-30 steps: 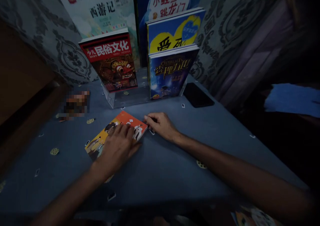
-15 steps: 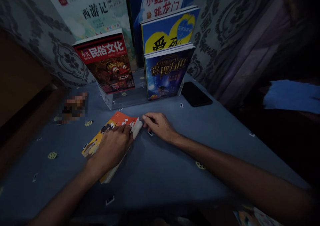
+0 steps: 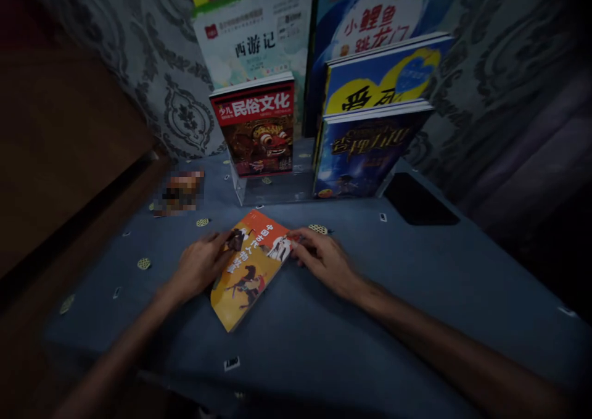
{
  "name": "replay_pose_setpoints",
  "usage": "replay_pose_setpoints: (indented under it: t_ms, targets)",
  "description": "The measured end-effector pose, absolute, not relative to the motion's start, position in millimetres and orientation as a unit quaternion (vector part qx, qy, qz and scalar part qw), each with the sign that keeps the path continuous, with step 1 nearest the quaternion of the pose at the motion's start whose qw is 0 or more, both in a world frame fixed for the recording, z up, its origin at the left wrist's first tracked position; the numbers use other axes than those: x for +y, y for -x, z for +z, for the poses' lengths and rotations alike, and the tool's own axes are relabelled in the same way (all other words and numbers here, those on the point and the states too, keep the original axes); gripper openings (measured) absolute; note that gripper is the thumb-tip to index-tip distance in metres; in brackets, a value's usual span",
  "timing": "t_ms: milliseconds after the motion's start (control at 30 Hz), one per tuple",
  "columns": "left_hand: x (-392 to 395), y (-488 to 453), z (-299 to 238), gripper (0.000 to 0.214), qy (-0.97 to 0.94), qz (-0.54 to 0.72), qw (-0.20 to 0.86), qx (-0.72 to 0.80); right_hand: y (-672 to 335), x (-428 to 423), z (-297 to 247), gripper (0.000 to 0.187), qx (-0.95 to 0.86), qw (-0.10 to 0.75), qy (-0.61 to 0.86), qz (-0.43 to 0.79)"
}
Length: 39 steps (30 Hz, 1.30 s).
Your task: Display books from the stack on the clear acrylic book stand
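Note:
A paperback book [image 3: 247,283] with an orange-red and yellow cover lies face up and slanted on the blue tablecloth. My left hand [image 3: 198,265] grips its left edge, fingertips over the cover and thumb near the side. At the upper right corner, my right hand [image 3: 326,261] pinches the book between thumb and fingers. Just beyond it stands a clear acrylic book stand [image 3: 277,190]. In the stand lean a red book [image 3: 261,135] with a mask on its cover and a dark blue book [image 3: 361,153].
Behind are a blue-yellow book [image 3: 356,82], a pale green book [image 3: 252,24] and a large blue book [image 3: 324,42]. A black phone-like slab [image 3: 419,200] lies right of the stand. A pixelated item [image 3: 180,192] is at the left, near a brown wooden panel [image 3: 69,160].
My left hand has moved off the cover to the book's left edge. My right hand has come onto the upper right corner. The camera view has turned left.

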<state>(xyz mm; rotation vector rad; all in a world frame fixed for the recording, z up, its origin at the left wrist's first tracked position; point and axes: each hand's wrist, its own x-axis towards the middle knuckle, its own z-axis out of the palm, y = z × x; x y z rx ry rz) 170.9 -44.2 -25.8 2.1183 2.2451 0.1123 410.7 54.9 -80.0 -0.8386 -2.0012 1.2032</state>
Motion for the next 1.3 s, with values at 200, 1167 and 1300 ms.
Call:
replay_pose_setpoints:
  t_ms: [200, 1167, 1300]
  targets:
    - [-62.8, -166.5, -31.6, 0.035, -0.666, 0.036, 0.034, 0.744, -395.3, 61.4, -72.1, 0.034, -0.812, 0.302, 0.318, 0.385]
    - [-97.4, -199.7, -57.9, 0.043, -0.843, 0.067, -0.105, 0.523, -405.5, 22.7, -82.7, 0.027, -0.766, 0.344, 0.253, 0.48]
    - [-94.2, -194.7, -55.7, 0.04, -0.832, 0.115, -0.051, 0.54, -406.8, 16.4, -79.5, 0.024, -0.799, 0.352, 0.255, 0.416]
